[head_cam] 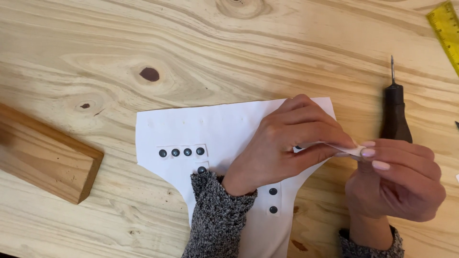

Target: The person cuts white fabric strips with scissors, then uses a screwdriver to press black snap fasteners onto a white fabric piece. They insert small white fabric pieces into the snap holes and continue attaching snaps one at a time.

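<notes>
Pale pine table (119, 48), knotted and grained, carries a white sheet (224, 126) with dark studs — both hands, left (282, 143) and right (397, 181), pinch its right edge, an awl (395, 112) just beside.

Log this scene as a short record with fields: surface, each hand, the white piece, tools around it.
surface: wooden table
left hand: on the white sheet, pinching a small white strip
right hand: pinching the same strip's end
sheet: flat, cut to shape, with dark studs in a row
awl: dark handle, lying right of the sheet
ruler: yellow, top right corner
wood block: left edge
</notes>
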